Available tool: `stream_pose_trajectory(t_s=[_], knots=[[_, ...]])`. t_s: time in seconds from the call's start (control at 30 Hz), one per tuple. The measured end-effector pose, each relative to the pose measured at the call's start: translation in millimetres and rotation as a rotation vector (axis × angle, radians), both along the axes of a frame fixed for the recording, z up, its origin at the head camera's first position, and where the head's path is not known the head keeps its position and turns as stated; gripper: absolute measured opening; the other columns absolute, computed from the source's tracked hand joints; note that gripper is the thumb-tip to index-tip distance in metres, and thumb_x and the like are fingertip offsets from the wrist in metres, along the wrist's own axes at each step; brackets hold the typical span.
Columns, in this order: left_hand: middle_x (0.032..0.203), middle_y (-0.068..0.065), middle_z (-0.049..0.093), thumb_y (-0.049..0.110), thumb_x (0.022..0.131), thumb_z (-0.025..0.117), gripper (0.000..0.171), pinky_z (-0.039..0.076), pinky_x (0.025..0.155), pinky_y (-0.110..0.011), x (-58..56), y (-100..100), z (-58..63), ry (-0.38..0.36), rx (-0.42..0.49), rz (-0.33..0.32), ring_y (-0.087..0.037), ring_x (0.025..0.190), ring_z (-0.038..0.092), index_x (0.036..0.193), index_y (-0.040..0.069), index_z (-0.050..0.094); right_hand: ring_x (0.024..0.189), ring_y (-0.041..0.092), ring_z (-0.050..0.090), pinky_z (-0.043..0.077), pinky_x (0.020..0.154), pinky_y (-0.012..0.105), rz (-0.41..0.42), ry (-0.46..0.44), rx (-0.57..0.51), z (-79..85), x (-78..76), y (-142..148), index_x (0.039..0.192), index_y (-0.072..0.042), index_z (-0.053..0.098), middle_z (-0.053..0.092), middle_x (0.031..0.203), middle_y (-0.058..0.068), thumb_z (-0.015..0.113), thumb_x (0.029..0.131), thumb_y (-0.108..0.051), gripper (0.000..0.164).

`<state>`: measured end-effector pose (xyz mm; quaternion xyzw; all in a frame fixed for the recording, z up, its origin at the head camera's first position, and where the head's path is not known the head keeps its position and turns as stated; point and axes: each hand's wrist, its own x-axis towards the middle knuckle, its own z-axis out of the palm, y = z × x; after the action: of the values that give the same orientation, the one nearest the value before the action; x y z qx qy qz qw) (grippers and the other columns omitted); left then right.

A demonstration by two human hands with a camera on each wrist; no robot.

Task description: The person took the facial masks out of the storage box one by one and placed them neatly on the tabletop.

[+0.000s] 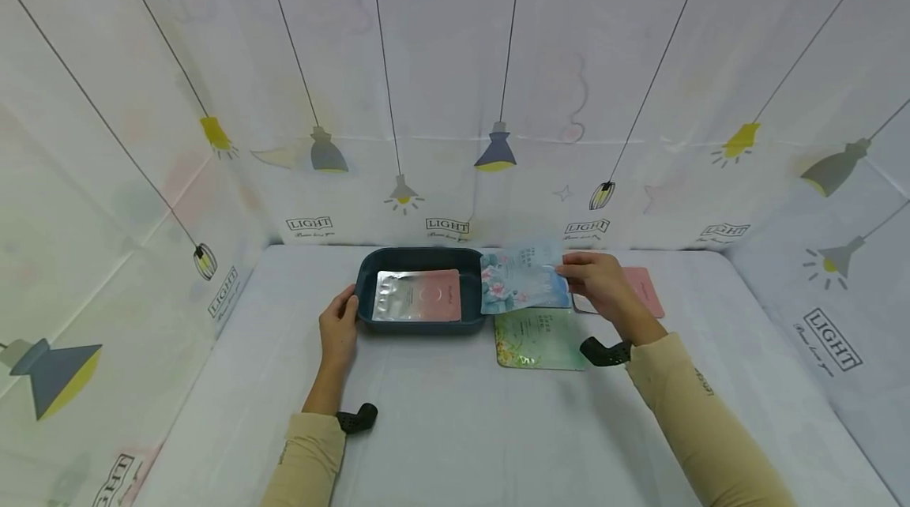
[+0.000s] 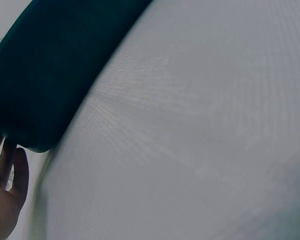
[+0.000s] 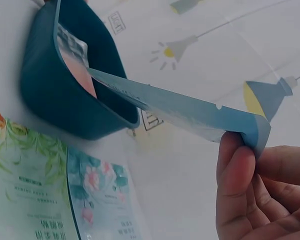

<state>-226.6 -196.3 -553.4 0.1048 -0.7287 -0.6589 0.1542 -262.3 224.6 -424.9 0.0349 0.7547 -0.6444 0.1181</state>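
My right hand pinches a blue packet by its edge; my left hand, fingers fairly straight, touches the box.

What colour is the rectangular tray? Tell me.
The rectangular tray is dark teal, clearest in the right wrist view.

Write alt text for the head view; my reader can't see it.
A person's right hand holds a blue floral packet by its right edge, beside a dark teal tray that the left hand touches at its left end. A silver-and-pink packet lies inside the tray; a green packet and a partly hidden pink packet lie on the white table.
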Motion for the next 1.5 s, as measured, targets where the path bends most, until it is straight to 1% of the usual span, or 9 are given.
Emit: stream_pose_trajectory(t_s=[0.3, 0.47, 0.57, 0.73, 0.83, 0.97, 1.17, 1.37, 1.5], knots=[[0.138, -0.018, 0.056, 0.02, 0.103, 0.048, 0.038, 0.044, 0.082, 0.0, 0.5, 0, -0.6, -0.006, 0.009, 0.002, -0.027, 0.127, 0.053, 0.136, 0.002, 0.054, 0.086, 0.009, 0.065, 0.056, 0.081, 0.02, -0.002, -0.051, 0.01, 4.6, 11.2, 25, 0.14, 0.007, 0.042, 0.061, 0.104, -0.006, 0.06, 0.097, -0.014, 0.05], [0.138, -0.019, 0.055, 0.021, 0.103, 0.048, 0.039, 0.044, 0.083, 0.0, -0.9, -1, -1.6, 0.003, 0.009, -0.001, -0.029, 0.128, 0.052, 0.137, 0.002, 0.054, 0.086, 0.007, 0.064, 0.056, 0.08, 0.019, -0.015, -0.065, 0.022, 1.9, 14.6, 39, 0.141, 0.008, 0.039, 0.06, 0.103, -0.006, 0.06, 0.097, -0.015, 0.053], [0.138, -0.02, 0.056, 0.021, 0.103, 0.048, 0.039, 0.044, 0.082, 0.0, -0.9, -1, -1.8, 0.012, 0.007, -0.003, -0.03, 0.127, 0.052, 0.136, 0.001, 0.054, 0.085, 0.007, 0.065, 0.056, 0.08, 0.019, -0.02, -0.072, 0.024, -1.7, 16.5, 49, 0.141, 0.008, 0.039, 0.061, 0.101, -0.008, 0.06, 0.097, -0.015, 0.054], [0.137, -0.018, 0.057, 0.021, 0.103, 0.048, 0.038, 0.045, 0.082, -0.001, -0.4, 0, -1.6, 0.007, 0.009, -0.006, -0.026, 0.126, 0.054, 0.136, 0.002, 0.055, 0.087, 0.009, 0.067, 0.058, 0.082, 0.023, -0.029, -0.085, 0.014, -7.3, 20.5, 66, 0.143, 0.006, 0.039, 0.063, 0.101, -0.01, 0.062, 0.096, -0.016, 0.056], [0.137, -0.016, 0.057, 0.021, 0.103, 0.048, 0.038, 0.045, 0.083, -0.001, 0.0, 0, -1.1, 0.007, 0.004, -0.007, -0.024, 0.126, 0.054, 0.135, 0.003, 0.055, 0.088, 0.01, 0.068, 0.058, 0.083, 0.026, -0.031, -0.081, 0.004, -10.1, 22.8, 76, 0.138, 0.003, 0.047, 0.063, 0.102, -0.011, 0.064, 0.095, -0.017, 0.05], [0.137, -0.016, 0.057, 0.021, 0.103, 0.048, 0.038, 0.045, 0.084, -0.001, 0.1, 0, -1.2, 0.018, 0.004, -0.012, -0.025, 0.126, 0.053, 0.135, 0.002, 0.055, 0.089, 0.011, 0.067, 0.058, 0.083, 0.025, -0.037, -0.084, 0.0, -12.4, 26.3, 89, 0.129, 0.001, 0.055, 0.064, 0.101, -0.012, 0.068, 0.092, -0.019, 0.044], [0.137, -0.018, 0.056, 0.02, 0.103, 0.048, 0.038, 0.045, 0.083, -0.001, -0.3, -1, -1.8, 0.014, 0.009, -0.009, -0.026, 0.126, 0.053, 0.136, 0.002, 0.054, 0.088, 0.011, 0.066, 0.057, 0.084, 0.022, -0.067, -0.146, -0.016, -17.3, 34.3, 104, 0.138, 0.003, 0.045, 0.064, 0.099, -0.011, 0.067, 0.093, -0.019, 0.055], [0.137, -0.018, 0.056, 0.019, 0.103, 0.048, 0.037, 0.045, 0.083, -0.001, 0.6, 0, -1.0, 0.014, 0.012, -0.005, -0.027, 0.126, 0.053, 0.136, 0.002, 0.054, 0.084, 0.008, 0.065, 0.057, 0.079, 0.02, -0.113, -0.2, -0.096, -29.1, 40.4, 118, 0.127, -0.005, 0.052, 0.065, 0.093, -0.012, 0.067, 0.093, -0.016, 0.039], [0.138, -0.019, 0.055, 0.02, 0.103, 0.048, 0.038, 0.044, 0.083, 0.0, 0.3, -1, -0.9, 0.019, 0.013, -0.008, -0.029, 0.127, 0.053, 0.136, 0.001, 0.054, 0.086, 0.008, 0.065, 0.057, 0.079, 0.021, -0.123, -0.221, -0.096, -38.0, 42.9, 128, 0.133, -0.004, 0.047, 0.065, 0.094, -0.014, 0.068, 0.092, -0.019, 0.047]])
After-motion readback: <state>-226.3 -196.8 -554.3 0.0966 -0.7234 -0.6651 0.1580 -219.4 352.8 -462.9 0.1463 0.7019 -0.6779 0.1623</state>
